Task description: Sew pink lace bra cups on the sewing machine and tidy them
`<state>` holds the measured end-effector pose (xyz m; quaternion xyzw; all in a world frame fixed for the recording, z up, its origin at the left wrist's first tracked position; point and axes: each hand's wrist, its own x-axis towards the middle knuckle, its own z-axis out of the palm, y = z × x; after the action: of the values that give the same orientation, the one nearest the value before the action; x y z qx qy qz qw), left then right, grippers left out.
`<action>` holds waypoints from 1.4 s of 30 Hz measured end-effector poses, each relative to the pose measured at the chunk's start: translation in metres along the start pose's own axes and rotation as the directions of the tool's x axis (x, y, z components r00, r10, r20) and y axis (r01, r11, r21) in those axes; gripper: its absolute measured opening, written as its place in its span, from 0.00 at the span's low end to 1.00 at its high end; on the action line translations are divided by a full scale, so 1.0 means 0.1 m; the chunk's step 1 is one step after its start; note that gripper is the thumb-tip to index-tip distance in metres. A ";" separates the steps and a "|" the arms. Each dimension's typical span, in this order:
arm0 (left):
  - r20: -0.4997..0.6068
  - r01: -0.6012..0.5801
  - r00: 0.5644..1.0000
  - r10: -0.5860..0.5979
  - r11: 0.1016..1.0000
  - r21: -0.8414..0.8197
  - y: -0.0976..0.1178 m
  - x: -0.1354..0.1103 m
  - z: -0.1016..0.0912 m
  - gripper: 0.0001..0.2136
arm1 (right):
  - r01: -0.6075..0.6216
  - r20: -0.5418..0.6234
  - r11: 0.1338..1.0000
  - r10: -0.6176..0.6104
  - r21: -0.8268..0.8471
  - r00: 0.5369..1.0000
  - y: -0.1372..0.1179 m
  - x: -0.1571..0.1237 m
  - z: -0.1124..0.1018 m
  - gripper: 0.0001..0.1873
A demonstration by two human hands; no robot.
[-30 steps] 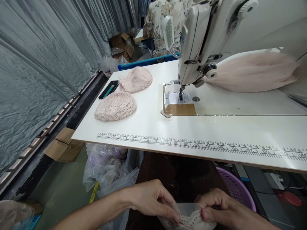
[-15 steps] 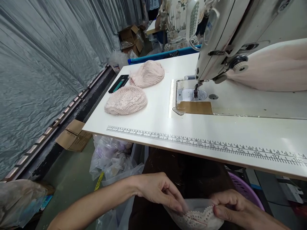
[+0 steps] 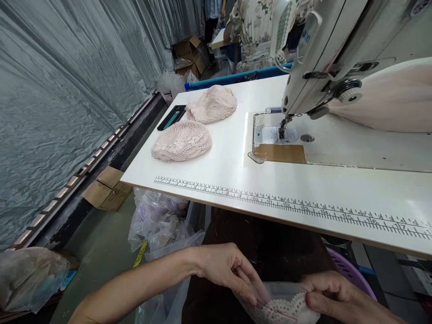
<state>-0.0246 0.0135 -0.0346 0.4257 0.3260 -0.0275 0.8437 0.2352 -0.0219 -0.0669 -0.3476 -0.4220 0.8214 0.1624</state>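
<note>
Over my lap, below the table's front edge, I hold a pale lace-edged fabric piece [image 3: 283, 308] with a sheer part and a scalloped border. My left hand [image 3: 232, 276] bends down over its left side, with thumb and fingers closed on the cloth and some fingertips hidden. My right hand [image 3: 332, 294] pinches its right edge between thumb and forefinger. Two pink lace pieces, a nearer one [image 3: 182, 141] and a farther one [image 3: 214, 104], lie on the white table [image 3: 229, 157]. A dark card [image 3: 171, 118] with a green stripe lies beside them.
A sewing machine [image 3: 307, 85] stands on the table's right side, with pink cloth [image 3: 391, 99] behind its head. Below are a plastic bag [image 3: 158, 220], a cardboard box [image 3: 107, 189] and a purple basket [image 3: 351, 272]. A person in floral clothing [image 3: 254, 27] is beyond the table.
The view has shifted slightly, so the table and machine appear a little farther right. Both hands keep their hold on the lace-edged fabric, with only slight movement.
</note>
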 end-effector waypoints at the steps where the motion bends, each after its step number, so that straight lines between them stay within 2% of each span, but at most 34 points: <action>1: -0.005 0.005 1.000 -0.005 1.000 -0.005 0.00 0.00 0.00 0.24 | -0.001 -0.016 1.000 0.002 0.002 1.000 -0.01 0.00 0.01 0.17; 9: -0.053 0.024 0.998 -0.023 0.999 0.023 0.05 -0.02 0.03 0.25 | -0.051 -0.042 0.998 0.049 -0.049 0.998 0.01 0.00 -0.02 0.18; 16: -0.072 0.064 0.995 -0.063 0.998 0.005 0.09 0.09 0.09 0.29 | -0.068 -0.062 0.995 0.063 -0.071 0.996 -0.03 0.01 -0.01 0.21; 26: -0.126 0.038 0.991 -0.036 0.999 0.014 0.13 0.08 0.10 0.25 | -0.062 -0.087 0.996 0.056 -0.066 0.995 0.00 0.00 0.00 0.22; 34: -0.164 -0.019 0.986 0.044 0.988 0.151 0.15 0.13 0.13 0.25 | -0.038 -0.059 0.996 0.033 -0.080 0.998 -0.01 0.02 0.02 0.21; 36: -0.189 -0.021 0.981 0.045 0.992 0.127 0.14 0.14 0.14 0.25 | -0.024 -0.026 0.999 0.024 -0.025 0.999 0.01 0.02 0.01 0.20; 38: -0.211 -0.011 0.977 0.029 0.997 0.082 0.14 0.12 0.13 0.24 | 0.002 -0.010 1.000 -0.002 -0.011 1.000 0.04 0.01 0.02 0.25; 42: -0.234 0.002 0.972 0.002 1.000 0.016 0.13 0.08 0.13 0.23 | 0.054 -0.115 0.991 -0.068 -0.121 0.991 0.08 -0.02 0.06 0.28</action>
<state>-0.0077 0.0141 -0.0248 0.4328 0.4231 0.0203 0.7958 0.2324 -0.0313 -0.0697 -0.3915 -0.4699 0.7676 0.1916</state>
